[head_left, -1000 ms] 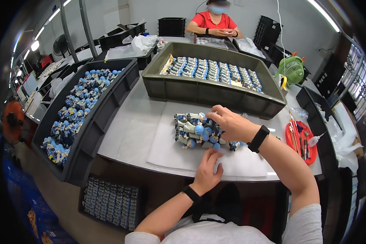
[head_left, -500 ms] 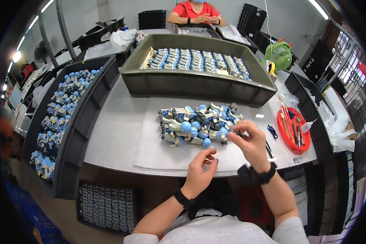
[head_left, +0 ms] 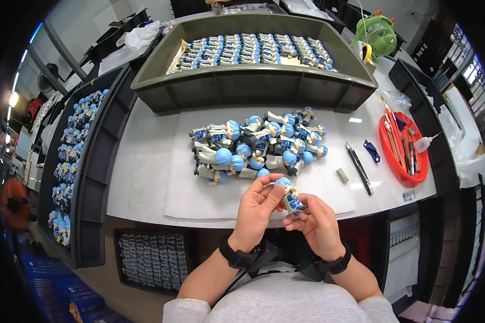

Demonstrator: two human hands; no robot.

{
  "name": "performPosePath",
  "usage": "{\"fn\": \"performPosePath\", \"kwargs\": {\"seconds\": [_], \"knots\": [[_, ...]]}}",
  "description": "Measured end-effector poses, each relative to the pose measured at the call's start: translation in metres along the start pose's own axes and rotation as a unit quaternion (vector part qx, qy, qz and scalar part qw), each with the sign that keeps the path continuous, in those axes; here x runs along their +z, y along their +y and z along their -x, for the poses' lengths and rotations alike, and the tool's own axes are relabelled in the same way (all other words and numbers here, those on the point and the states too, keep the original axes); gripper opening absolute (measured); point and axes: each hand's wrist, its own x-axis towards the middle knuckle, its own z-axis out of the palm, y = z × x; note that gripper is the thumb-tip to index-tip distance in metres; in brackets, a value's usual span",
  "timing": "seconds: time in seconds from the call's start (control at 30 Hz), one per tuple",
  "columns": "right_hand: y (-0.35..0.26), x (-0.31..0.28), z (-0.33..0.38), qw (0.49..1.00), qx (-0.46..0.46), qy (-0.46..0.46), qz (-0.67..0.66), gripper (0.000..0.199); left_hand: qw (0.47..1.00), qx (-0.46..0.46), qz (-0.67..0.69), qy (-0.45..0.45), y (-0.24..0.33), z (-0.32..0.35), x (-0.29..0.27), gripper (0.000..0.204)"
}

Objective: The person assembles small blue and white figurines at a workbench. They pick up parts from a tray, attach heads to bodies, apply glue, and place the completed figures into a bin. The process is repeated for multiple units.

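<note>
Grey-green crate (head_left: pixel 237 86) full of figurines sits at the back of my white table (head_left: pixel 140 161), a loose pile of blue-haired figurines (head_left: pixel 253 145) just in front. Closest to me, my left hand (head_left: pixel 256 212) and right hand (head_left: pixel 315 220) both pinch one small blue-haired figurine (head_left: pixel 289 196), fingers curled round it above the table's near edge.

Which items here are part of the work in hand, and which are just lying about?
In the work:
- blue-haired figurine, held by left hand and right hand
- pile of figurines on the white mat
- grey tray of sorted figurines
- black bin of figurines at left

Lying about:
- red dish of tools
- black pen
- green fan
</note>
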Motion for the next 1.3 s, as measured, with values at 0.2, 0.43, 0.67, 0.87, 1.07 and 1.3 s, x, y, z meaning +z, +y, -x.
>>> {"fn": "performPosePath", "kwargs": {"seconds": [0.2, 0.43, 0.67, 0.87, 1.07, 1.3], "knots": [[0.0, -0.013, 0.004, 0.999, -0.018, 0.014, -0.028, 0.029, 0.999, -0.03, 0.039, 0.013, -0.003, 0.0, 0.01, 0.028], [0.015, -0.017, 0.009, 0.958, -0.232, 0.057, 0.159, 0.037, 0.999, 0.0, -0.035, 0.007, -0.006, 0.003, 0.012, 0.039], [0.02, -0.014, 0.008, 0.902, -0.338, 0.118, 0.24, 0.058, 0.997, 0.029, -0.071, -0.001, -0.009, 0.004, 0.011, 0.035], [0.016, -0.013, 0.009, 0.906, -0.332, 0.115, 0.235, 0.062, 0.999, -0.03, -0.022, 0.026, -0.003, 0.003, 0.021, 0.035], [0.012, -0.009, 0.002, 0.877, -0.372, 0.131, 0.274, 0.066, 0.994, -0.111, -0.007, -0.02, -0.009, 0.004, 0.021, 0.035], [0.008, -0.012, 0.004, 0.876, -0.369, 0.139, 0.277, 0.064, 0.993, -0.115, -0.031, -0.007, -0.013, 0.004, 0.023, 0.036]]}}
